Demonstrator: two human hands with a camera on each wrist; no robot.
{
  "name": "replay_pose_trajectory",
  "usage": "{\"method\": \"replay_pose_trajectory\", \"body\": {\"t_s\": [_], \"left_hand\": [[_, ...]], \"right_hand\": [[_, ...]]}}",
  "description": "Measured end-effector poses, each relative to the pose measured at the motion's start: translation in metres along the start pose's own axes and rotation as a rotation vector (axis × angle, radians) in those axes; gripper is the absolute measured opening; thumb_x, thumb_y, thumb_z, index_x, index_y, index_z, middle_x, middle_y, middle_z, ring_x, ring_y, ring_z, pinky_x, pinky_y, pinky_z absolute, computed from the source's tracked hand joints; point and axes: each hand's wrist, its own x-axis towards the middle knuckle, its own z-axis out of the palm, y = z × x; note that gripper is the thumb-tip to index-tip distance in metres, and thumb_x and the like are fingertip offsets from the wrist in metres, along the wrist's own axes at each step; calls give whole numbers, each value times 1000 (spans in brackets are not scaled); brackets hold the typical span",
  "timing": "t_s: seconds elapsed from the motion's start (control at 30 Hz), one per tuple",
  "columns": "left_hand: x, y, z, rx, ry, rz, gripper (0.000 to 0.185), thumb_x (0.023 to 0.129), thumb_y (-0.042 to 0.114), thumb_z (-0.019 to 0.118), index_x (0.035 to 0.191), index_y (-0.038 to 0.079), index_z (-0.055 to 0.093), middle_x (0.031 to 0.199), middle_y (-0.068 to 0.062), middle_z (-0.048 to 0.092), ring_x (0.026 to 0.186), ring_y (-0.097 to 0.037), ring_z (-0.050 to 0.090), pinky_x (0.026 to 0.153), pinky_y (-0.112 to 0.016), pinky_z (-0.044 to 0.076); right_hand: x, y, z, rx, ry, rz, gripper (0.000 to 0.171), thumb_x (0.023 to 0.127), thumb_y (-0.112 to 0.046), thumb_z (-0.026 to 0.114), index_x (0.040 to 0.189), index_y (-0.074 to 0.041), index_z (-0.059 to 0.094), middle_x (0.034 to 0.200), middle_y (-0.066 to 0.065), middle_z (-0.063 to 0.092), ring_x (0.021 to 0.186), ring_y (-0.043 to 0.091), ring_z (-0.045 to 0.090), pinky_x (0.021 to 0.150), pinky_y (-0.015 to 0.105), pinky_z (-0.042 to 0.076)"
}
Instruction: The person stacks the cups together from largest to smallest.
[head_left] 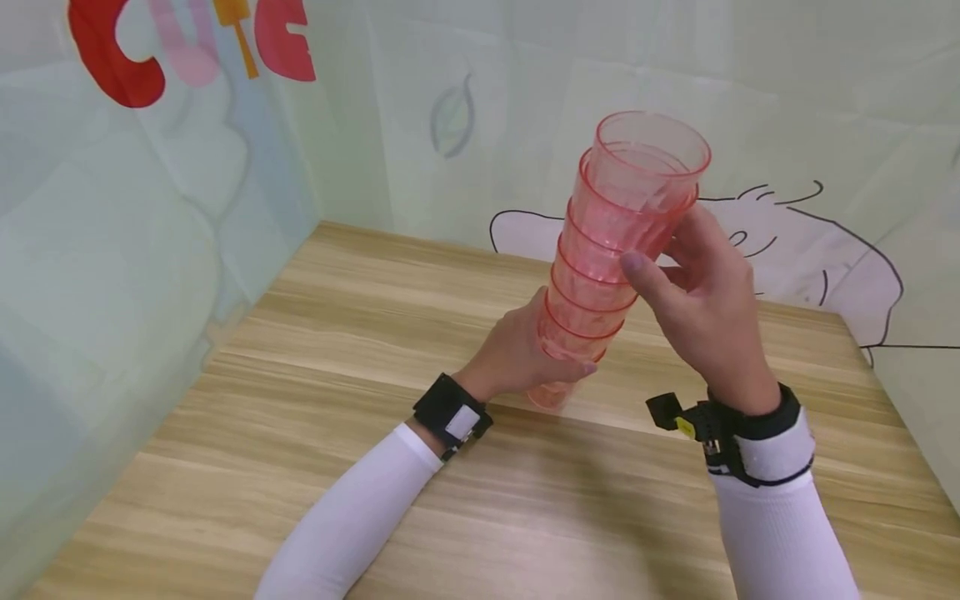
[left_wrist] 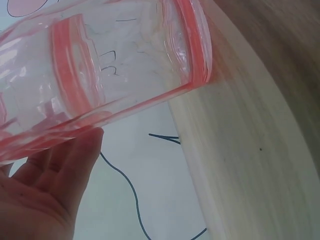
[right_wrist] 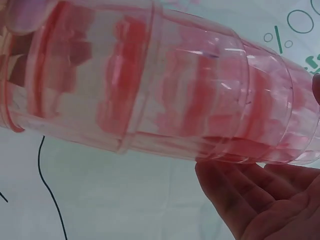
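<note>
A tall stack of translucent pink plastic cups [head_left: 596, 258] is held tilted in the air above the wooden table, its open top leaning away to the right. My left hand [head_left: 517, 350] grips it near the bottom, thumb across the near side. Higher up, my right hand [head_left: 712, 308] holds the stack from the right, with the thumb on the near side and the fingers partly hidden behind. Close up in the left wrist view, the clear lower end of the stack [left_wrist: 135, 50] shows. Nested red-edged rims of the cups [right_wrist: 190, 95] fill the right wrist view.
The wood-grain table [head_left: 300, 417] spreads beneath both arms. Behind and to the left hangs a pale printed cloth [head_left: 465, 83] with cartoon drawings and coloured letters. Black wrist straps [head_left: 442, 408] with devices sit over white sleeves.
</note>
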Motion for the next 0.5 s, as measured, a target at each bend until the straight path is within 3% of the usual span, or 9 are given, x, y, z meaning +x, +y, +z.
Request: {"method": "replay_pose_trajectory", "body": {"t_s": [0.17, 0.5], "left_hand": [[-1, 2, -1, 28, 3, -5, 76, 71, 52, 86, 128, 24, 44, 106, 12, 61, 92, -6, 63, 85, -31, 53], [-2, 5, -1, 40, -23, -38, 80, 70, 62, 83, 129, 25, 43, 107, 12, 59, 92, -6, 62, 82, -33, 54]], "right_hand": [[-8, 8, 5, 15, -9, -9, 56, 91, -1, 72, 142, -13, 55, 128, 9, 64, 113, 29, 64, 84, 30, 57], [-32, 21, 14, -1, -11, 141, 55, 91, -3, 74, 142, -13, 55, 127, 7, 65, 115, 23, 62, 88, 30, 55]]}}
